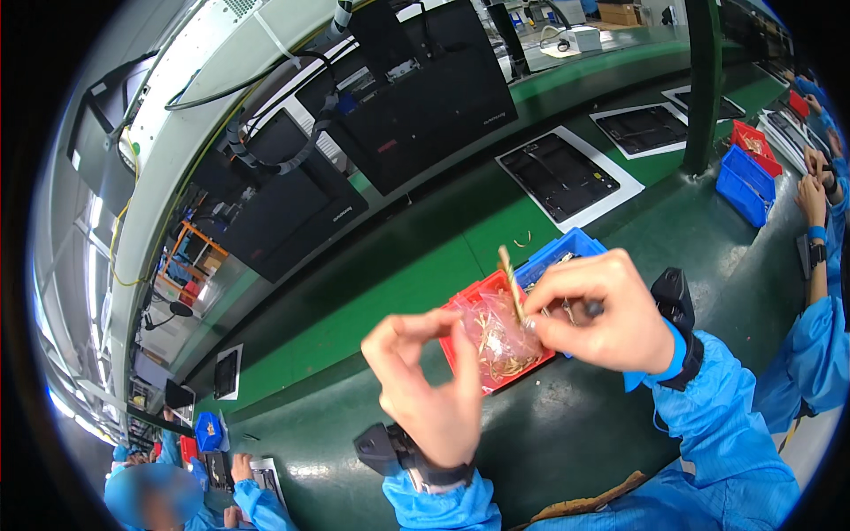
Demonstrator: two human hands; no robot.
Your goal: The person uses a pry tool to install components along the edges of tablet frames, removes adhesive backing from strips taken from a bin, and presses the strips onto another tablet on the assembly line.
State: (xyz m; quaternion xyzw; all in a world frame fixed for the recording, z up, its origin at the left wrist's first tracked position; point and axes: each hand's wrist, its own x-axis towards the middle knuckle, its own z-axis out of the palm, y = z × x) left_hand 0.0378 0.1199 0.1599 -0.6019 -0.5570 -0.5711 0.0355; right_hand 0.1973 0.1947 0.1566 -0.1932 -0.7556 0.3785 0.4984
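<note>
Over the green table (pixel 328 451), the left hand (pixel 425 385) and right hand (pixel 611 310) flanked a red bin (pixel 516 375).
A clear bag (pixel 506 343) lay at the bin beside the left hand, whose grip was unclear; the right hand pinched a golden strip (pixel 512 279), which jutted upward.

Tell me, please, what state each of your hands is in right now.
Left hand: open, thumb and fingers apart, beside the crumpled clear plastic bag; contact unclear.
Right hand: closed, pinching a slender gold-coloured piece.
</note>
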